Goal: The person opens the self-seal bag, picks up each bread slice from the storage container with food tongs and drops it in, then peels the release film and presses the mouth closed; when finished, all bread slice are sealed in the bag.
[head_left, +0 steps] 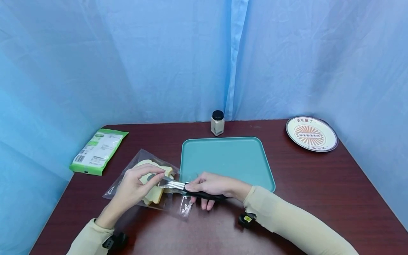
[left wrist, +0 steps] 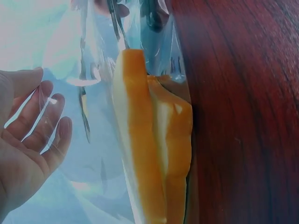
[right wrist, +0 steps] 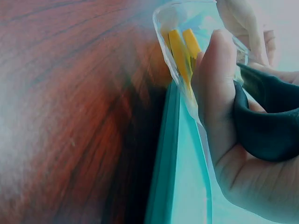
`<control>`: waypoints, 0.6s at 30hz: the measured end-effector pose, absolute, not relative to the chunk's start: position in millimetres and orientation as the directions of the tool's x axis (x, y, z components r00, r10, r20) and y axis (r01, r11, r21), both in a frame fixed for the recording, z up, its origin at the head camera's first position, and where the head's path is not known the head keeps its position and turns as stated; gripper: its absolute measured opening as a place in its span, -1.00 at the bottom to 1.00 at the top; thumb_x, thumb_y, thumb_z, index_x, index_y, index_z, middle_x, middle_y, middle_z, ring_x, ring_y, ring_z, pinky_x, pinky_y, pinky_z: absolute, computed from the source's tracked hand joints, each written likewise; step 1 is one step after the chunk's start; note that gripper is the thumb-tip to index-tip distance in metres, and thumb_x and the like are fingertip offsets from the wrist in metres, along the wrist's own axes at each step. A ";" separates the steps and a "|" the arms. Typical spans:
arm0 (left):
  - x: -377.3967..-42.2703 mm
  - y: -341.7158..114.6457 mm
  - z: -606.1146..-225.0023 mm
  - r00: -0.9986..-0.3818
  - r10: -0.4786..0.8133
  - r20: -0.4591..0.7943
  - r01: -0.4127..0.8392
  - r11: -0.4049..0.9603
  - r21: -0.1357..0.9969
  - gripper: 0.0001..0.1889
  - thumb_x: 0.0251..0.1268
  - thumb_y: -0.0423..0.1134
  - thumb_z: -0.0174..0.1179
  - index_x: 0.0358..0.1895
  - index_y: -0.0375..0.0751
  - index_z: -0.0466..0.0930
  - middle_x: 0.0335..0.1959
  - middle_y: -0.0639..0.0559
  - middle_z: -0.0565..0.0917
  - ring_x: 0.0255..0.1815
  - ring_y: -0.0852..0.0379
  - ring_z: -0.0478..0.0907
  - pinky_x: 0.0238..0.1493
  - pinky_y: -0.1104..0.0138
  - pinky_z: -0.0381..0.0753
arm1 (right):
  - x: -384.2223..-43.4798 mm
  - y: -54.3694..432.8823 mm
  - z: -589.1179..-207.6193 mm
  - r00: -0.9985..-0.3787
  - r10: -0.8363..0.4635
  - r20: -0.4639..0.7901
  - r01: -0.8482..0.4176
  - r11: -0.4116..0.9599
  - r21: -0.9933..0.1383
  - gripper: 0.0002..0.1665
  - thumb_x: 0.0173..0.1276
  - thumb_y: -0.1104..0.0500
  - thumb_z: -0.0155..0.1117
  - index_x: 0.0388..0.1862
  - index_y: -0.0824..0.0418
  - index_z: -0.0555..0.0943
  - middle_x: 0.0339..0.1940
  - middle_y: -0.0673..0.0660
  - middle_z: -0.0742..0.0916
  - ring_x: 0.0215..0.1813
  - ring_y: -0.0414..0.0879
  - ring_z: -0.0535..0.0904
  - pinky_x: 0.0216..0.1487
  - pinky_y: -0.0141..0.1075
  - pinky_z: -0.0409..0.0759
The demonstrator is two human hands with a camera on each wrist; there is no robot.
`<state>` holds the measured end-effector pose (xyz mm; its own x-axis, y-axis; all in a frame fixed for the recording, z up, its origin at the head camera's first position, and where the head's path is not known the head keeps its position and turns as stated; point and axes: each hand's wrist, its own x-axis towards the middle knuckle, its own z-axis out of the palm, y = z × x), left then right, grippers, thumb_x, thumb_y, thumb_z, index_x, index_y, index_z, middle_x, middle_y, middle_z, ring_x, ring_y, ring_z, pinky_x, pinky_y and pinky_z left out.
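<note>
Bread slices (head_left: pixel 155 194) lie inside a clear plastic bag (head_left: pixel 142 156) at the left of the tray. My left hand (head_left: pixel 132 186) is over the bag and pinches its upper film between thumb and forefinger. My right hand (head_left: pixel 211 185) grips the black handles of metal tongs (head_left: pixel 175 185), whose arms reach through the bag's mouth. In the left wrist view the bread (left wrist: pixel 142 135) stands out with brown crusts, and the tongs (left wrist: pixel 117 23) come close to its top edge. Whether the tips clasp a slice, I cannot tell.
A teal tray (head_left: pixel 226 156) lies beside the bag, its left edge near the bag's mouth. Behind it stands a black-capped jar (head_left: pixel 217 124). A green-and-white packet (head_left: pixel 97 152) is at the far left, a patterned plate (head_left: pixel 310 134) at the far right.
</note>
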<state>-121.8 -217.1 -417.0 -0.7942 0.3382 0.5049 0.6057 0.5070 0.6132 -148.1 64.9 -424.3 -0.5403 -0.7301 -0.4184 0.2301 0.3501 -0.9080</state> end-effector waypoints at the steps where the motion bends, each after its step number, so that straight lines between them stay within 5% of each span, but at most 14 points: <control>1: -121.6 -216.8 -417.0 -0.795 0.335 0.506 0.604 0.508 0.614 -0.77 0.20 -0.39 0.46 -0.10 -0.04 0.80 -0.14 0.24 0.75 -0.09 0.19 0.65 -0.02 0.50 0.57 | -148.6 66.6 -424.5 -0.536 -0.732 -0.420 0.229 0.353 -0.907 -0.52 0.59 -0.08 0.14 0.13 0.28 0.67 -0.27 0.25 0.76 -0.60 -0.10 0.63 -0.61 -0.29 0.65; 11: -121.0 -215.8 -416.7 -0.803 0.329 0.497 0.594 0.505 0.626 -0.79 0.21 -0.37 0.47 -0.10 -0.07 0.81 -0.14 0.25 0.74 -0.09 0.18 0.64 -0.05 0.41 0.63 | -152.8 90.4 -422.5 -0.517 -0.732 -0.444 0.233 0.379 -0.896 -0.49 0.56 -0.12 0.16 0.05 0.30 0.70 -0.28 0.19 0.75 -0.60 -0.13 0.62 -0.60 -0.32 0.64; 18: -122.1 -216.5 -416.9 -0.803 0.329 0.497 0.595 0.505 0.625 -0.79 0.21 -0.37 0.47 -0.10 -0.08 0.81 -0.16 0.25 0.74 -0.10 0.19 0.64 -0.06 0.43 0.62 | -152.0 116.6 -415.4 -0.511 -0.729 -0.455 0.229 0.395 -0.890 -0.51 0.56 -0.13 0.17 0.19 0.19 0.68 -0.24 0.23 0.73 -0.58 -0.12 0.63 -0.60 -0.29 0.65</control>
<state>-122.1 -216.5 -416.9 -0.8028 0.3291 0.4972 0.5946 0.5053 0.6255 -152.0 116.6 -415.4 -0.5112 -0.7291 -0.4551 0.2293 0.3947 -0.8898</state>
